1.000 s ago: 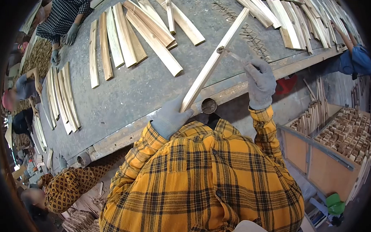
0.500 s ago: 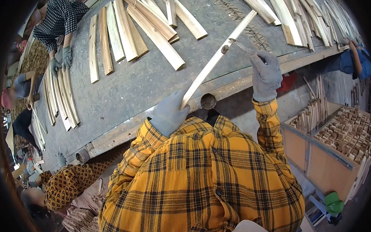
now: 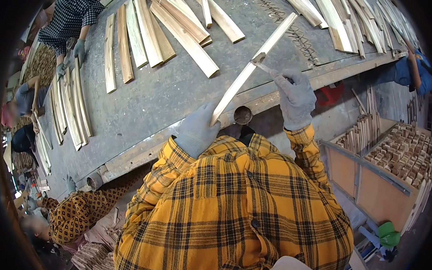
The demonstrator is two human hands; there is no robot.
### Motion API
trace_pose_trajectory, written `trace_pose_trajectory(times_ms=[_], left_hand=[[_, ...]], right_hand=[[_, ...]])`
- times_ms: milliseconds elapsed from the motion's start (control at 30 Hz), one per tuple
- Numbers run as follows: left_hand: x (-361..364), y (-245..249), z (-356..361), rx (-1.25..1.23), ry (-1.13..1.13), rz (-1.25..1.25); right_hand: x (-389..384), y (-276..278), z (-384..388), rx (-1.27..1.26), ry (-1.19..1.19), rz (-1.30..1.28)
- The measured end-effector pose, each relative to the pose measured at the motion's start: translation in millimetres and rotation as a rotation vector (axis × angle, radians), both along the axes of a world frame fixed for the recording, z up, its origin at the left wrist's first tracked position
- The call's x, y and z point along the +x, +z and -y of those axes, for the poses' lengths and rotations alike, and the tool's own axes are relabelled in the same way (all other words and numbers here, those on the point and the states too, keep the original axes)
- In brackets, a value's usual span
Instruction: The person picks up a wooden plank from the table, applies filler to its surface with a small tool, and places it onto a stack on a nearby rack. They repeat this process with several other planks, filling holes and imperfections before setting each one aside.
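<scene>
My left hand (image 3: 197,129), in a grey glove, is closed around the near end of a pale narrow wooden strip (image 3: 236,88). The strip slants up and away over the metal table. My right hand (image 3: 295,96), gloved too, pinches a thin putty knife (image 3: 268,70); its handle is hidden in the fingers. The blade's tip lies at a dark knot-like patch (image 3: 259,58) about midway along the strip. Beyond the strip, loose wooden boards (image 3: 184,38) lie on the table.
A metal table (image 3: 143,102) has a pipe end (image 3: 242,115) at its near edge. More strips (image 3: 333,21) lie far right. A wooden crate (image 3: 384,176) of cut pieces stands lower right. Co-workers are at the left, one with gloved hands on strips (image 3: 72,109); another person (image 3: 416,71) is right.
My right hand has moved left and slightly down, bringing the blade from beside the strip's upper part onto the dark patch. My left hand keeps its hold.
</scene>
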State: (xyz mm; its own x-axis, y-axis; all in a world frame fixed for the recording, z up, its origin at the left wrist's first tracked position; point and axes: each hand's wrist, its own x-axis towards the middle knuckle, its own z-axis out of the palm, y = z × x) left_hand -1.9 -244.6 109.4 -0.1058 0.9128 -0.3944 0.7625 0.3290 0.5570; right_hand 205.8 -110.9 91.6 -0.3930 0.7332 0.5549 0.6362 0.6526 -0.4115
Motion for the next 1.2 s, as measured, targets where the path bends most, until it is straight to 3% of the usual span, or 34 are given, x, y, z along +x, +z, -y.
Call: trace_pose_trajectory(times_ms=[133, 233, 333, 467, 567, 767, 933, 1200], left_hand=[[-2.7, 2.2, -0.2, -0.065, 0.038, 0.133], [-3.2, 2.2, -0.6, -0.085, 0.103, 0.281], [-4.3, 0.1, -1.3, -0.104, 0.127, 0.414], [-1.3, 6.7, -2.3, -0.234, 0.219, 0.668], [-3.8, 3.8, 0.9, -0.202, 0.249, 0.687], [-5.3, 8.3, -0.9, -0.082, 0.065, 0.156], [-3.5, 16.6, 2.1, -0.069, 0.034, 0.141], [-6.3, 17.1, 13.6, -0.054, 0.066, 0.199]], right_hand=[[6.2, -14.2, -9.4, -0.244, 0.112, -0.393], [1.5, -13.6, -9.2, -0.21, 0.074, -0.534], [-6.5, -16.1, -6.7, -0.146, 0.066, -0.491], [-9.1, -35.8, -4.6, -0.233, 0.053, -0.63], [0.0, -42.9, -3.1, -0.214, -0.024, -0.595], [5.0, -27.4, 5.9, -0.103, -0.056, -0.452], [5.0, -25.3, 7.8, 0.021, -0.045, -0.225], [4.3, -23.1, -5.2, 0.109, -0.075, -0.321]])
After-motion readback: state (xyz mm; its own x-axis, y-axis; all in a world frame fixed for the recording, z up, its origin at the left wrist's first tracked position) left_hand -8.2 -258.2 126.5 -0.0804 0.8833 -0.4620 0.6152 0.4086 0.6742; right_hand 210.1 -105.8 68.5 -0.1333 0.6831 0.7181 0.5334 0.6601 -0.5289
